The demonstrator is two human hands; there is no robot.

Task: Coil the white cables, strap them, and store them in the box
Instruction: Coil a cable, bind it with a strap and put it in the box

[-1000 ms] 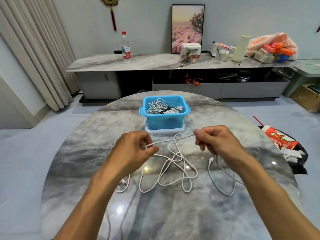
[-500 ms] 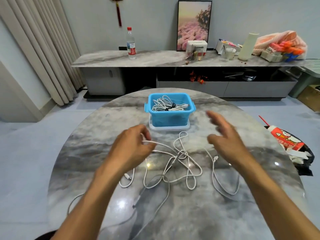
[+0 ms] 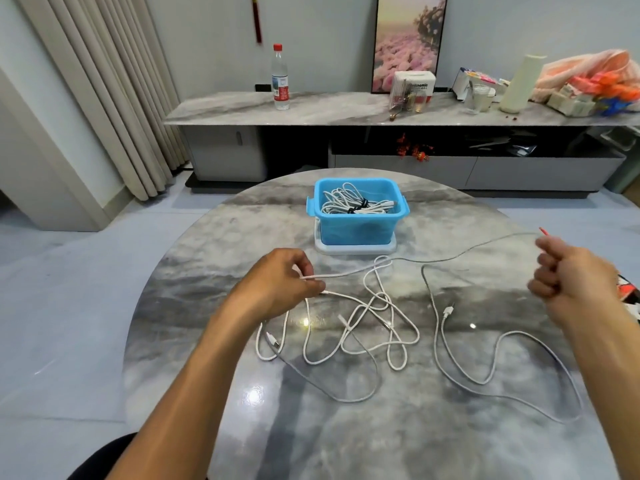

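So this looks like the very start of coiling the next cable: the left hand point(image 3: 277, 282) has one end of a white cable point(image 3: 346, 271) pinched between thumb and fingertips, and the line runs up past the front of the blue box point(image 3: 360, 230) and off to the right hand point(image 3: 575, 275), which is curled into a fist well out to the side. The strand seems to pass through that right grip, but it's blurry so I can't say for sure how it's pinched. The rest of the loose cables point(image 3: 374, 323) are a tangled pile on the marble surface point(image 3: 381, 427) between the arms, with another one point(image 3: 485, 358) snaking off to the right. The box already holds a few strapped bundles point(image 3: 353, 204). I'd guess the next move is getting the stretched cable free of the tangle, then looping it round the left hand in even turns, watching that it doesn't drag its neighbours along
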